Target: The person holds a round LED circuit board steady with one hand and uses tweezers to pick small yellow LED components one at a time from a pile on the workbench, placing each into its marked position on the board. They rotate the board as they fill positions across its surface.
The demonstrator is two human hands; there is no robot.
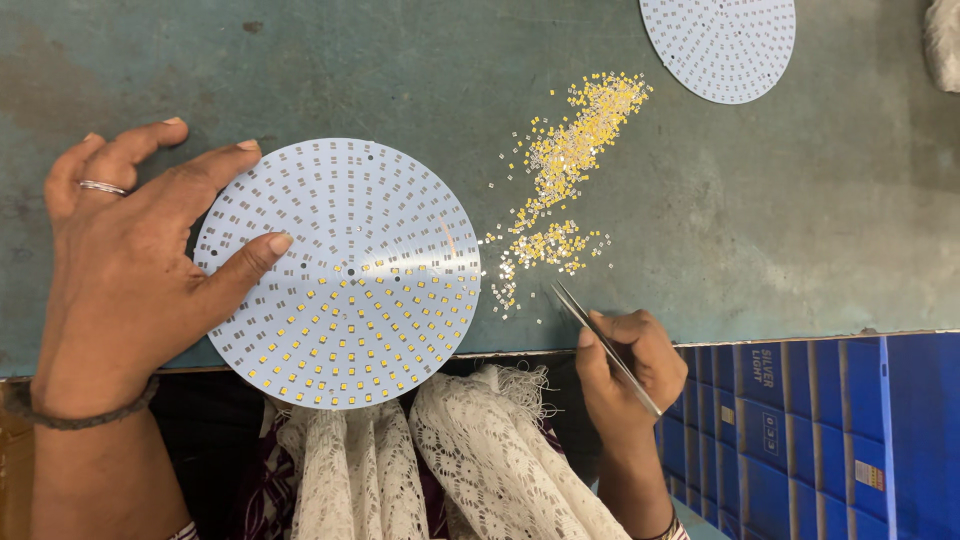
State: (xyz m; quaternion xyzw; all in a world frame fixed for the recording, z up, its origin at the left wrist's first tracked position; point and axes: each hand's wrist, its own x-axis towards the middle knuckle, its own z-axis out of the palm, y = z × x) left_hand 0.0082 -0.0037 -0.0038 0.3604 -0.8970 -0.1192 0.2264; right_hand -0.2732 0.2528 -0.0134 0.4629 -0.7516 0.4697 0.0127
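The round white LED board [340, 270] lies flat at the counter's [780, 220] near edge, its lower half already dotted with yellow chips, upper pads still bare. The left hand [120, 270] is spread open, not gripping, fingers [255, 255] pressing the rim at 9 o'clock to keep it from sliding. At the board's 3 o'clock, the right hand [625, 365] pinches slim tweezers [600, 340], tips near the loose pile of yellow chips [565, 175] at 2 o'clock. Probably best to lift 1 chip at a time and keep that board pinned. A 2nd board [718, 45] sits far off at 1 o'clock, blue cartons [820, 430] at 4.
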